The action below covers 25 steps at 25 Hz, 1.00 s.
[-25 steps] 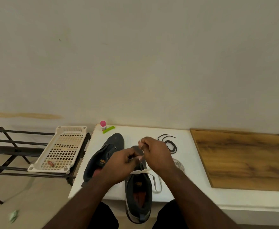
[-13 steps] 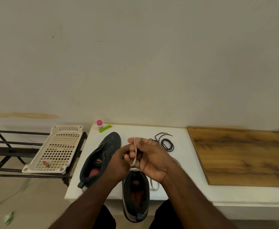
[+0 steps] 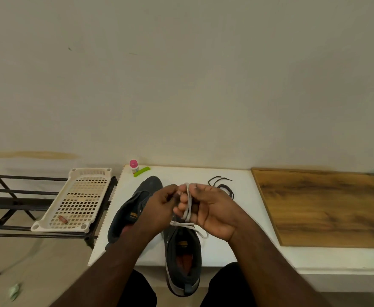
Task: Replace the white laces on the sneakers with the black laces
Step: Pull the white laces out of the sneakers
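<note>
Right hand: the right hand [image 3: 212, 209] was held above the near shoe, fingers curled, with the flat white lace [image 3: 188, 204] wound in loops around them.
Left hand: the left hand [image 3: 159, 204] pinched the lace close to the right fingers; whether it fed or only steadied the strand could not be told.
White lace: a tail ran from the coil down across the collar of the near dark grey sneaker [image 3: 182, 260], which overhung the front edge of the white tabletop [image 3: 232, 238].
Second sneaker: the far dark grey sneaker [image 3: 135, 207] lay tilted just left of the hands; its eyelets showed no lace.
Black laces: the thin black laces [image 3: 224, 188] lay coiled on the tabletop beyond the right hand, untouched.
Progress: judged early; removal of white lacing appeared nearly finished, while threading black laces into both shoes remained.
Surroundings: a cream perforated plastic tray [image 3: 75, 200] rested on a black metal rack [image 3: 8, 196].
</note>
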Motion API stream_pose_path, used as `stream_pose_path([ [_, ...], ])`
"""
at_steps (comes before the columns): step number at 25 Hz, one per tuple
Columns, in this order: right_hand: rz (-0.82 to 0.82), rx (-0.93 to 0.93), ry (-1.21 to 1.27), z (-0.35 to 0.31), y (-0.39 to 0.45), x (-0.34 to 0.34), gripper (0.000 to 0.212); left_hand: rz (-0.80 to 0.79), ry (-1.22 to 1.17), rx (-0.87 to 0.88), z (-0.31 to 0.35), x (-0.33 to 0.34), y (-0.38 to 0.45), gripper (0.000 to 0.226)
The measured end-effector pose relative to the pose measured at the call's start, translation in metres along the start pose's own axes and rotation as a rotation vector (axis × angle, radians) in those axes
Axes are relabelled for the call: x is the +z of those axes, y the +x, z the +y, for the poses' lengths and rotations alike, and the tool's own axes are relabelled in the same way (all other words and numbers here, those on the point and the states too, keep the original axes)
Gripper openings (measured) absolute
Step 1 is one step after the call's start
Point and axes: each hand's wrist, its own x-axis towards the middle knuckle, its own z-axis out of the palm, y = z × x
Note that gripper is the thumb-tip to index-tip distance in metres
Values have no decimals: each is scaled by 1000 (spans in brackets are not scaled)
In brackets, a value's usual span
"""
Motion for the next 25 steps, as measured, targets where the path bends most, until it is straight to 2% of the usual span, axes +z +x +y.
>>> stream_pose_path([
  [1,61,-108,116,-1,4,3,23,-56,41,-24,-1,7,-5,23],
  [2,155,-228,101,-3,8,5,22,-124,107,-39,1,12,-10,23],
  [3,278,-352,-95,-4,14,4,21,-180,180,-39,3,15,-14,24],
  [4,402,-449,-484,-6,17,-1,20,-205,240,-26,4,15,-16,25],
  [5,458,-474,-906,-5,18,-8,20,-192,282,-7,6,12,-14,24],
  [6,435,-385,-1184,-3,18,-15,21,-148,304,13,7,7,-10,22],
  [7,369,-229,-1260,-2,17,-20,23,-97,305,33,9,0,-6,18],
  [8,299,-77,-1154,-1,14,-22,26,-46,287,52,11,-5,-1,15],
  [10,149,124,-738,-2,3,-16,29,42,187,90,13,-10,7,12],
  [12,47,98,-302,-5,-2,-3,29,63,68,63,9,-6,8,18],
  [14,92,-103,104,-9,4,4,28,-28,122,9,1,3,1,24],
  [15,162,-225,144,-9,8,5,26,-105,203,-9,-1,9,-5,26],
  [16,263,-338,-5,-9,14,4,25,-177,292,-9,-2,13,-10,26],
  [17,392,-434,-357,-6,19,-3,23,-227,367,7,2,15,-13,26],
  [18,478,-475,-813,-2,21,-11,21,-250,420,25,7,14,-13,25],
  [19,471,-427,-1200,3,23,-18,21,-250,454,41,13,10,-13,22],
  [20,408,-305,-1417,7,23,-24,23,-229,476,55,17,4,-10,18],
  [21,336,-174,-1439,9,22,-29,27,-187,476,61,20,-3,-7,14],
  [22,275,-51,-1282,10,18,-30,31,-122,446,62,20,-10,-3,12],
  [24,143,116,-745,8,6,-24,34,-2,313,36,15,-18,2,14],
  [25,81,124,-495,6,1,-17,34,13,250,8,14,-16,1,17],
])
